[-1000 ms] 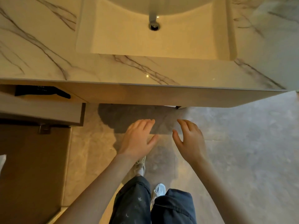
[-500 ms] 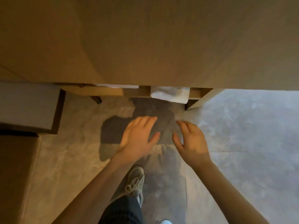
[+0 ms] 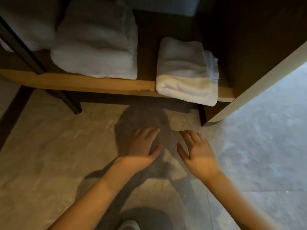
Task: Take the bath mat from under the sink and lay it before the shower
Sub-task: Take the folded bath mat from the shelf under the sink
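A folded white bath mat (image 3: 186, 75) lies at the right end of the wooden shelf (image 3: 103, 83) under the sink, its front fold hanging over the shelf edge. My left hand (image 3: 141, 146) and my right hand (image 3: 197, 150) are held out side by side over the floor in front of the shelf, below the mat and apart from it. Both hands are flat, fingers spread, holding nothing.
A bigger stack of folded white towels (image 3: 98, 44) fills the shelf's left part. A black metal leg (image 3: 68, 100) stands on the floor at the left. The vanity's side panel (image 3: 259, 77) closes the right. Stone floor tiles (image 3: 49, 146) lie below, and a shoe (image 3: 128, 225) shows at the bottom.
The view has dropped from the countertop and sink down to the shelf under it, so the folded mat and towels now show. Both hands stay open and held forward.
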`<state>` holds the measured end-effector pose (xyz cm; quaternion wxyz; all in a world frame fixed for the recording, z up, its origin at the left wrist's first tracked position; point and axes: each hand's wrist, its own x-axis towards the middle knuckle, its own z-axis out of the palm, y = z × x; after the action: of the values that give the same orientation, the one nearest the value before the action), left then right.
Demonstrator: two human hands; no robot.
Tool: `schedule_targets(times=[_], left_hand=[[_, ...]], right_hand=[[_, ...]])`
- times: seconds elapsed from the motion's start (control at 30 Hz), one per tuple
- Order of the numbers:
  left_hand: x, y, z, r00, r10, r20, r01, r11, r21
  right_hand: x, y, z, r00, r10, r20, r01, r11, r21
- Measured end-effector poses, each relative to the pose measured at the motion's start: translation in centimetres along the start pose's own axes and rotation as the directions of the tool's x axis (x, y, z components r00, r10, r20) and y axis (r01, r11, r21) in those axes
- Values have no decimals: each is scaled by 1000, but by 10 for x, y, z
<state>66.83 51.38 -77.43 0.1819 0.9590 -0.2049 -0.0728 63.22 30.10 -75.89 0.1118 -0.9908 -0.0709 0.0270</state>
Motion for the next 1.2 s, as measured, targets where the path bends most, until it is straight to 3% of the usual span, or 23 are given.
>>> schedule_targets(times=[0.17,0.33,0.6,0.7,0.87,1.07,1.2], left_hand=[[20,-2,-16,982,74,-175,-79,997,-26],[56,-6,-55,923,132,-362,-141,990,2],[111,3,-75,861,32,-507,-151,969,-196],[116,10,-66,833,-28,-553,-151,949,-276],[119,26,-60,811,-178,-557,-140,865,-482],[108,36,-64,807,-230,-544,-164,798,-580],[91,43,-59,806,-269,-528,-158,761,-629]], right_hand=[[15,8,-18,990,25,-137,-26,1000,-7],[47,14,-53,941,110,-320,-45,978,203],[117,35,-74,813,287,-507,-78,916,393],[127,44,-66,820,344,-457,-132,891,434],[133,50,-57,883,444,-152,-270,745,610],[130,49,-58,882,447,-148,-260,725,638],[110,50,-56,878,462,-124,-240,649,722]])
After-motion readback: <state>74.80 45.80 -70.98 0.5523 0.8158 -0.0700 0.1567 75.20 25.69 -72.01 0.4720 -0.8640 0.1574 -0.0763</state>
